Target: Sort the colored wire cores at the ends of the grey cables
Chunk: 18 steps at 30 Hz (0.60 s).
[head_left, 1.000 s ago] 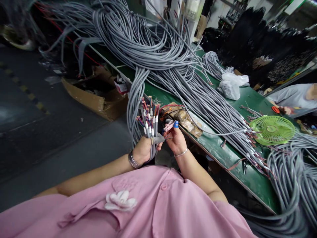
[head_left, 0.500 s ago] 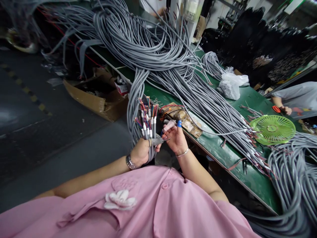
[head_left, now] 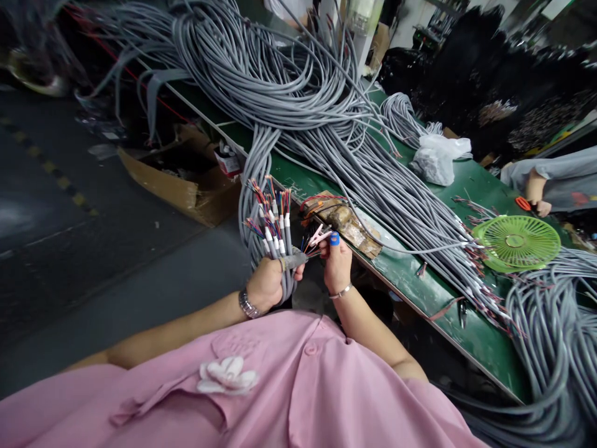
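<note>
My left hand (head_left: 268, 283), with a watch at the wrist, is closed around a bundle of grey cables (head_left: 285, 289). Their white-banded ends point up and fan into thin coloured wires (head_left: 270, 199). One grey cable end (head_left: 295, 260) lies crosswise over the fist, its loose wires pointing right toward my other hand. My right hand (head_left: 338, 267) is closed, with a blue cover (head_left: 334, 238) on one fingertip. It grips a small pink two-armed tool (head_left: 318, 236), V-shaped, beside those wires; its exact kind is unclear. Whether the fingers also touch a wire cannot be made out.
Heaped grey cables (head_left: 261, 81) cover much of the green table (head_left: 433, 305). A taped cardboard piece (head_left: 349, 218) lies at its near edge. Further right are a green fan (head_left: 515, 242), a white plastic bag (head_left: 438, 158) and another person's hand (head_left: 542, 207). A cardboard box (head_left: 163, 186) stands at left.
My right hand has turned and closed more, and the pink tool now shows its two spread arms. The bundle in my left hand has tilted slightly left. The other person's hand has shifted a little.
</note>
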Tool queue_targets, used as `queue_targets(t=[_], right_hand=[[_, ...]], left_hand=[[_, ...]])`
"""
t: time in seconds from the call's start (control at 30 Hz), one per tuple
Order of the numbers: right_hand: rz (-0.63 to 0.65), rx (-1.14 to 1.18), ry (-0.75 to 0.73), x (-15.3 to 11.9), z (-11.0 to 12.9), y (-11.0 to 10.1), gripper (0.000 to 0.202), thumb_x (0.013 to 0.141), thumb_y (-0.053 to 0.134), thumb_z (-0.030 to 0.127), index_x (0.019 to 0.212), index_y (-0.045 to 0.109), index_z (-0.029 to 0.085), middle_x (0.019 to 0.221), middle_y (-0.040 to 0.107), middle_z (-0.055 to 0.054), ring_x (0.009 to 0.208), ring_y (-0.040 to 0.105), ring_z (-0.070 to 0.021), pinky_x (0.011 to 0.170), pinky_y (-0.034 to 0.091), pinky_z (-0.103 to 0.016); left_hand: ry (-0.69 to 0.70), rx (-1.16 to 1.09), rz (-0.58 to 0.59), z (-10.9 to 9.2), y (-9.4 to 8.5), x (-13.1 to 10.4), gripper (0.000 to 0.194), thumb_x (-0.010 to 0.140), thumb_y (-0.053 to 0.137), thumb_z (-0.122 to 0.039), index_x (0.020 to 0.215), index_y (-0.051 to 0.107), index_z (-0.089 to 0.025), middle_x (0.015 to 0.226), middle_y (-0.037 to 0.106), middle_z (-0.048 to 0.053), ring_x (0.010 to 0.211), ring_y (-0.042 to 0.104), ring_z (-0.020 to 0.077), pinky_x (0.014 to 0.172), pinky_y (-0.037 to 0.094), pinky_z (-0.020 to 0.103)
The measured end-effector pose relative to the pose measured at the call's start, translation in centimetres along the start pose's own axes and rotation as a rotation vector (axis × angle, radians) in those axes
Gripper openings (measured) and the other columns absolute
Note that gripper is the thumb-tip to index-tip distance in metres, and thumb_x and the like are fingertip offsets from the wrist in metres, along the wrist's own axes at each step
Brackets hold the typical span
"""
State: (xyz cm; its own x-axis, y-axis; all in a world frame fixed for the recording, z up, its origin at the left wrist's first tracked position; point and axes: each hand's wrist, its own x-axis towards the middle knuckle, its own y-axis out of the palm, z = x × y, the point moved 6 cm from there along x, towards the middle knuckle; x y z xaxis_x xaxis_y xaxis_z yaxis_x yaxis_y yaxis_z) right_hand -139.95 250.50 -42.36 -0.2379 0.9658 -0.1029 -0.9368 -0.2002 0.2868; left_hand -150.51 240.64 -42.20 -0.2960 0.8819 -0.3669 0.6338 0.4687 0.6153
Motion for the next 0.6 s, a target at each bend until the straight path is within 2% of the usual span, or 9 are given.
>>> queue_targets(t=[0.07,0.2,0.3,0.4,0.5,0.6], right_hand=[[0.039,0.030,0.024,0.1,-0.3,0.3,0.040,0.081,0.060,0.056,0.076,0.063,0.017,0.068,0.061,0.000,0.054,0.046,-0.0073,0.051,0.037,-0.019],[0.225,0.279,0.283,0.0,-1.1,2.3,0.044,0.080,0.059,0.061,0.084,0.064,0.018,0.080,0.065,-0.003,0.064,0.055,-0.0111,0.058,0.045,-0.023],[0.186,0.379,0.378,0.0,-1.2,3.0,0.040,0.080,0.061,0.058,0.083,0.064,0.018,0.080,0.066,-0.002,0.067,0.057,-0.0121,0.061,0.047,-0.024],[0.130,0.416,0.375,0.2,-1.2,3.0,0.036,0.081,0.064,0.053,0.082,0.064,0.017,0.077,0.066,-0.002,0.066,0.057,-0.0115,0.062,0.047,-0.023],[0.146,0.437,0.358,0.2,-1.3,3.1,0.035,0.080,0.065,0.053,0.082,0.065,0.017,0.076,0.065,-0.001,0.065,0.057,-0.0108,0.062,0.047,-0.023],[0.186,0.444,0.397,0.0,-1.5,3.0,0.041,0.082,0.058,0.059,0.085,0.065,0.019,0.080,0.066,-0.001,0.066,0.057,-0.0113,0.062,0.047,-0.023]], left_hand=[[-0.003,0.003,0.000,0.1,0.0,0.0,0.013,0.063,0.072,-0.018,0.070,0.062,-0.014,0.056,0.057,-0.002,0.049,0.049,0.0084,0.046,0.039,0.020],[0.019,0.013,0.011,0.0,-0.1,0.1,0.014,0.063,0.073,-0.021,0.070,0.061,-0.015,0.055,0.057,-0.002,0.048,0.048,0.0084,0.046,0.039,0.020],[0.018,0.020,-0.003,0.1,-0.2,0.2,0.015,0.063,0.073,-0.022,0.070,0.061,-0.015,0.054,0.057,-0.002,0.047,0.048,0.0087,0.046,0.039,0.020],[0.027,0.046,-0.010,0.3,-0.2,0.4,0.013,0.063,0.071,-0.022,0.067,0.061,-0.014,0.053,0.057,-0.001,0.047,0.048,0.0087,0.046,0.039,0.020],[0.036,0.086,-0.012,0.3,-0.2,0.5,0.012,0.064,0.069,-0.021,0.062,0.061,-0.014,0.053,0.057,0.000,0.047,0.049,0.0088,0.047,0.040,0.021],[0.027,0.085,-0.011,0.4,-0.3,0.3,0.012,0.064,0.069,-0.021,0.060,0.060,-0.013,0.053,0.056,0.000,0.047,0.049,0.0087,0.047,0.039,0.021]])
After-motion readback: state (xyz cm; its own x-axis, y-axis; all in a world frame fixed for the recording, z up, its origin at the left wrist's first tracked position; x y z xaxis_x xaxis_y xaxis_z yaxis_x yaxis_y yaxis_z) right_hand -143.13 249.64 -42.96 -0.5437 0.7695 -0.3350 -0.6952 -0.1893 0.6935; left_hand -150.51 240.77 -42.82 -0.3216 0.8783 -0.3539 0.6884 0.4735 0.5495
